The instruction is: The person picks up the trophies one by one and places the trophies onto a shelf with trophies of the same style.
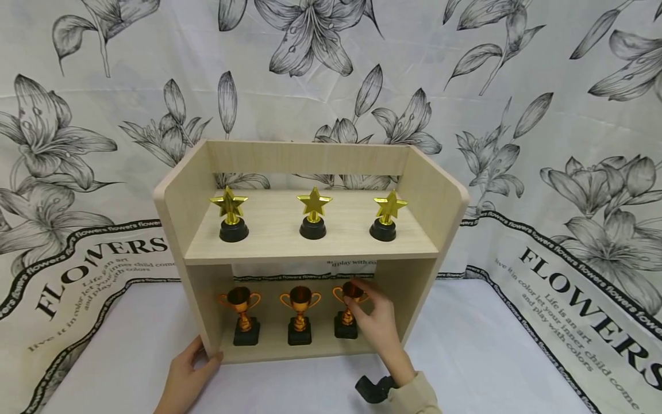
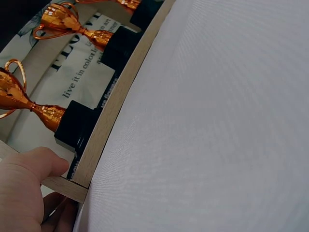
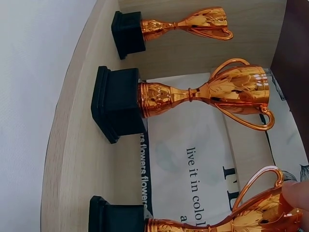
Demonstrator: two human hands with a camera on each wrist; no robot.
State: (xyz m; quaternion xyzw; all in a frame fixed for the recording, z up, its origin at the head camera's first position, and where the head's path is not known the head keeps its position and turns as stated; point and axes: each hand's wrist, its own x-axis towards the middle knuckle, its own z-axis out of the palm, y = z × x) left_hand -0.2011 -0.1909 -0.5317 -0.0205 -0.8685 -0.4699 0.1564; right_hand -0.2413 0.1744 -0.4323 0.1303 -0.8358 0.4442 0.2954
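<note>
A two-tier wooden shelf (image 1: 310,253) stands on the white-covered table. On its lower tier are three orange-gold trophy cups on black bases: a left cup (image 1: 241,305), a middle cup (image 1: 300,305) and a right cup (image 1: 347,322). My right hand (image 1: 380,322) pinches the right cup by its bowl; in the right wrist view a fingertip (image 3: 297,195) presses on that bowl. With my left hand (image 1: 187,374) I grip the shelf's lower left front corner, thumb inside and other fingers outside, as the left wrist view shows.
Along the upper tier stand three gold star trophies on black bases: left (image 1: 233,215), middle (image 1: 313,213) and right (image 1: 385,215). A black object (image 1: 373,389) is at the right wrist. Flower-printed cloth (image 1: 496,144) hangs behind the shelf.
</note>
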